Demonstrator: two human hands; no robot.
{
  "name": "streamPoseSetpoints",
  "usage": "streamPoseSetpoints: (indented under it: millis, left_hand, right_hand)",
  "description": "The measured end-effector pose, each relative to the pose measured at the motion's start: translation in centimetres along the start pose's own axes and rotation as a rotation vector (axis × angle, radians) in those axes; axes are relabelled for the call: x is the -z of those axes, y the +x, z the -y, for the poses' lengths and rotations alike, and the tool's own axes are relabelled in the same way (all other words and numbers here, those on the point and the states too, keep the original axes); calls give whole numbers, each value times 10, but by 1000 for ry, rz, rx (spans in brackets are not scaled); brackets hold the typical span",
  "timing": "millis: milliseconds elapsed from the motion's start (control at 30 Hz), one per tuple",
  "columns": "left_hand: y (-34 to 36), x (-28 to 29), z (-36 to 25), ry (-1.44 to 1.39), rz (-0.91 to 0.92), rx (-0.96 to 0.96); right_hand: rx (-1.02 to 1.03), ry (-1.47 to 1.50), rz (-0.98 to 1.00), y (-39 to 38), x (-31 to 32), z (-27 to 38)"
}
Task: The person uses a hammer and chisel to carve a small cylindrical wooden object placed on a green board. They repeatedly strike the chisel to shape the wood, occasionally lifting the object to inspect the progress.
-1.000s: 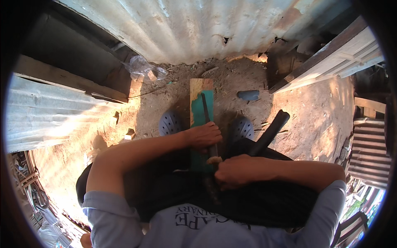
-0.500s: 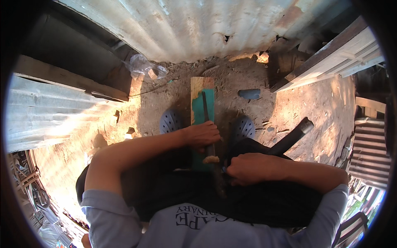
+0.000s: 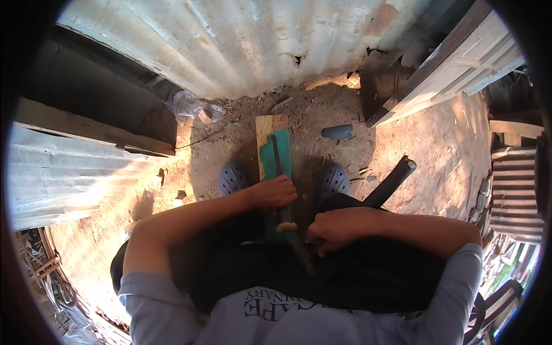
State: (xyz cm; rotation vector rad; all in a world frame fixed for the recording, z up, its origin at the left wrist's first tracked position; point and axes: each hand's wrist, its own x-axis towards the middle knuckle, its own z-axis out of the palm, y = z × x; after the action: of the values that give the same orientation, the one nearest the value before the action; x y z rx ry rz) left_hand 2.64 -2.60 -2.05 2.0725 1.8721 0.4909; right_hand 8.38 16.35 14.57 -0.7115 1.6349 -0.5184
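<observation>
A long narrow tool with a thin dark blade [image 3: 276, 150], a tan collar [image 3: 286, 227] and a dark handle [image 3: 301, 253] lies along a green-painted board [image 3: 283, 145]. My left hand [image 3: 277, 192] is closed around the middle of this tool, over the board. The handle end points back toward my lap. My right hand [image 3: 333, 227] is closed beside the handle, fingers curled, over the dark cloth on my lap. What it holds, if anything, is hidden. A dark tube [image 3: 392, 181] sticks out beyond my right forearm; its near end is covered.
My shoes [image 3: 234, 178] stand either side of the board on the dirt floor. A corrugated metal sheet [image 3: 230, 46] rises ahead. Clear plastic [image 3: 195, 107] lies far left, a dark flat piece [image 3: 337, 132] right of the board. A pale panel [image 3: 448, 80] leans at right.
My left hand is still on the tool, slightly lower in view as the view has shifted. The right hand has moved slightly left, and the dark tube's far end has moved leftward and up.
</observation>
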Motion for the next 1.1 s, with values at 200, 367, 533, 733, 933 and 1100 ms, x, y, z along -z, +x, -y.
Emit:
streamPoseSetpoints:
  millis: [200, 367, 533, 733, 933, 1100]
  left_hand:
    - [-1, 5, -2, -115, 44, 21]
    - [2, 4, -1, -59, 43, 25]
    - [-8, 14, 25, 95, -16, 76]
    - [3, 16, 15, -57, -93, 53]
    - [11, 25, 0, -116, -146, 90]
    - [14, 24, 0, -171, -290, 118]
  right_hand:
    - [-60, 3, -170, 3, -10, -7]
    - [-55, -28, -64, 4, -8, -12]
    - [49, 15, 52, 8, 0, -19]
    - [19, 16, -26, 3, 2, -16]
    - [-78, -124, -146, -18, 9, 4]
    - [-96, -179, -191, -25, 11, 18]
